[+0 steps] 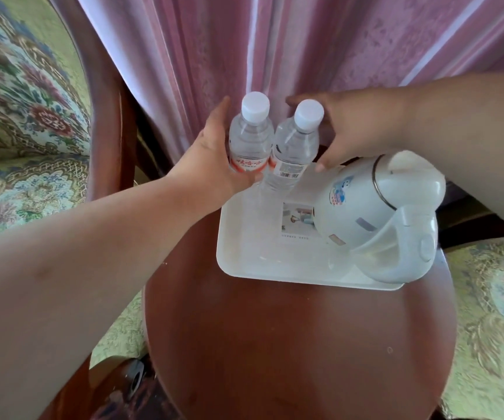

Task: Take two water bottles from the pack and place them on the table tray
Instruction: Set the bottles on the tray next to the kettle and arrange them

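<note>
Two clear water bottles with white caps stand upright and touching at the far left corner of the white tray (244, 262). The left bottle (249, 140) carries a red label, and the right bottle (294, 147) shows a barcode. My left hand (214, 156) lies flat against the left bottle's left side, with its thumb curled in front of the base. My right hand (357, 128) is cupped around the right bottle from the right. Its fingers reach behind the cap, its thumb is in front, and a small gap shows between palm and bottle.
A white electric kettle (375, 213) fills the tray's right half, close to the right bottle. The tray sits on a round dark wooden table (290, 344). Pink curtains (305, 40) hang behind it. Floral upholstered chairs stand at the left (17, 116) and the right (493, 313).
</note>
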Available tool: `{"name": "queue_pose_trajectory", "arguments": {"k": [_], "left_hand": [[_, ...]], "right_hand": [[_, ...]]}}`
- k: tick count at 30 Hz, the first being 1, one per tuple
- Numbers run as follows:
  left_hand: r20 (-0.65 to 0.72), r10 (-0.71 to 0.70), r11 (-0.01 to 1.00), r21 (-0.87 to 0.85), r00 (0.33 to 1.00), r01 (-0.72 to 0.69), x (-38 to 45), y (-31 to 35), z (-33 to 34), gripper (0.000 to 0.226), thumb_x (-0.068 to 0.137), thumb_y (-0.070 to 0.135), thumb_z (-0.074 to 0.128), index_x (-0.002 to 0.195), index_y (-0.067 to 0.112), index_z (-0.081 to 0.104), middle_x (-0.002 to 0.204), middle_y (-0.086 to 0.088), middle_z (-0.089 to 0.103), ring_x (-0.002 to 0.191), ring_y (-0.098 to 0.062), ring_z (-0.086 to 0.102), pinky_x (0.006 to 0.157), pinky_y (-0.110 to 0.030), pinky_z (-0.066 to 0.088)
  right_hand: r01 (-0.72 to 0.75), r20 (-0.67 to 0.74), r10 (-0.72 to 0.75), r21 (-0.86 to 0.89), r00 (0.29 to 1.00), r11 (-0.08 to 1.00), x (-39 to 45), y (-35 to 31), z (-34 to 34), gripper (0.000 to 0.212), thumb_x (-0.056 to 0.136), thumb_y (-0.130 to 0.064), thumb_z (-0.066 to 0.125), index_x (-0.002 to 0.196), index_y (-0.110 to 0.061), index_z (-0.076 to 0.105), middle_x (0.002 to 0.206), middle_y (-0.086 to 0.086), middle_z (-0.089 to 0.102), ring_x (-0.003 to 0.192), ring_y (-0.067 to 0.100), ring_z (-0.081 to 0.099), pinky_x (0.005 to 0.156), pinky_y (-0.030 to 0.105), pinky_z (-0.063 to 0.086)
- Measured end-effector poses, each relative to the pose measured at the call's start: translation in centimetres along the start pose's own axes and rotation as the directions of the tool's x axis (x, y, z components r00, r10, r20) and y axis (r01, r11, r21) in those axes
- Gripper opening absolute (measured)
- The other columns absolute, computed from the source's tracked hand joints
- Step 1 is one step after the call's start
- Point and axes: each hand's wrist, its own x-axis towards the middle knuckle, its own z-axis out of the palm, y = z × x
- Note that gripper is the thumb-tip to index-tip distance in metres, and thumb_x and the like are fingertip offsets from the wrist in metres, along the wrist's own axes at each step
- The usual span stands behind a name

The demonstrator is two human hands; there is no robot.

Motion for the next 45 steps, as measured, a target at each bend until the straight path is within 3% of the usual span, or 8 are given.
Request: {"name": "queue_pose_trajectory", "arguments": {"k": [5, 14, 18, 21, 25, 28, 35, 45], "left_hand": [[-0.076, 0.031, 0.998, 0.052, 0.997, -0.027, 1.0, 0.3, 0.1, 0.083, 0.07, 0.045, 0.082, 0.142, 0.036, 0.041, 0.118, 0.02, 0.062, 0.105, 0.001, 0.06, 0.08, -0.011, 0.042], [-0.056, 0.023, 0.987, 0.157, 0.998, -0.014, 1.2, 0.3, 0.3, 0.082, 0.073, 0.043, 0.082, 0.142, 0.036, 0.039, 0.128, 0.01, 0.062, 0.11, -0.011, 0.059, 0.091, -0.029, 0.046], [-0.049, 0.017, 0.988, 0.156, 0.999, -0.009, 1.6, 0.3, -0.3, 0.083, 0.072, 0.044, 0.083, 0.142, 0.033, 0.039, 0.128, 0.009, 0.064, 0.11, -0.012, 0.062, 0.093, -0.033, 0.05], [-0.023, 0.016, 0.989, 0.146, 1.0, -0.013, 1.8, -0.4, -0.3, 0.09, 0.07, 0.042, 0.084, 0.145, 0.032, 0.033, 0.122, 0.011, 0.063, 0.105, -0.012, 0.063, 0.083, -0.026, 0.05], [0.026, 0.007, 0.977, 0.215, 1.0, -0.012, 1.8, -1.1, -0.3, 0.095, 0.071, 0.033, 0.083, 0.141, 0.043, 0.02, 0.101, 0.014, 0.063, 0.082, -0.005, 0.063, 0.069, -0.018, 0.047], [0.001, 0.018, 0.982, 0.189, 1.0, -0.018, 2.3, -0.9, -0.9, 0.09, 0.07, 0.035, 0.084, 0.133, 0.049, 0.021, 0.091, 0.025, 0.057, 0.078, 0.016, 0.054, 0.061, 0.0, 0.04], [0.043, 0.003, 0.966, 0.259, 0.999, -0.014, 2.8, -0.4, -0.3, 0.095, 0.073, 0.026, 0.084, 0.145, 0.035, 0.022, 0.112, -0.002, 0.068, 0.095, -0.024, 0.068, 0.085, -0.041, 0.056], [0.014, 0.01, 1.0, 0.027, 1.0, -0.011, 2.4, -1.2, 0.3, 0.104, 0.061, 0.04, 0.086, 0.137, 0.054, 0.016, 0.102, 0.02, 0.066, 0.093, 0.001, 0.067, 0.087, -0.03, 0.057]], "right_hand": [[-0.02, -0.088, 0.032, 0.131, 0.996, 0.991, 1.2, -0.6, 2.4, 0.052, 0.079, -0.038, 0.081, 0.127, -0.026, 0.065, 0.116, -0.003, 0.071, 0.109, 0.019, 0.065, 0.092, 0.026, 0.049], [-0.122, -0.38, 0.569, 0.746, 0.729, 0.655, 0.7, -2.4, 4.7, 0.028, 0.079, -0.035, 0.076, 0.1, -0.031, 0.059, 0.079, -0.019, 0.06, 0.062, -0.016, 0.06, 0.048, 0.0, 0.036], [-0.225, -0.275, 0.508, 0.658, 0.816, 0.718, 1.3, -3.4, 5.5, 0.064, 0.078, -0.048, 0.079, 0.131, -0.026, 0.053, 0.102, -0.009, 0.067, 0.091, 0.017, 0.069, 0.078, 0.032, 0.057], [-0.257, -0.067, 0.311, 0.414, 0.948, 0.873, 0.7, -2.3, 4.3, 0.084, 0.071, -0.052, 0.085, 0.139, -0.026, 0.044, 0.102, -0.004, 0.068, 0.078, 0.014, 0.069, 0.066, 0.034, 0.06], [-0.089, -0.05, 0.097, 0.148, 0.994, 0.985, 0.4, -1.5, 3.8, 0.06, 0.08, -0.038, 0.082, 0.134, -0.025, 0.06, 0.128, 0.002, 0.066, 0.109, 0.022, 0.064, 0.098, 0.034, 0.048], [0.012, -0.179, 0.017, 0.164, 0.984, 0.986, 0.3, -1.4, 3.4, 0.033, 0.081, -0.029, 0.08, 0.112, -0.021, 0.071, 0.109, 0.001, 0.072, 0.099, 0.018, 0.064, 0.082, 0.026, 0.044], [-0.084, -0.15, 0.128, 0.269, 0.98, 0.959, 1.6, -0.2, 4.9, 0.065, 0.076, -0.04, 0.083, 0.132, -0.016, 0.061, 0.132, 0.009, 0.063, 0.12, 0.024, 0.061, 0.102, 0.035, 0.047], [-0.227, -0.089, 0.301, 0.468, 0.95, 0.854, 2.2, -0.1, 6.1, 0.107, 0.065, -0.044, 0.092, 0.152, -0.016, 0.035, 0.13, 0.003, 0.063, 0.114, 0.025, 0.066, 0.1, 0.043, 0.053]]}}
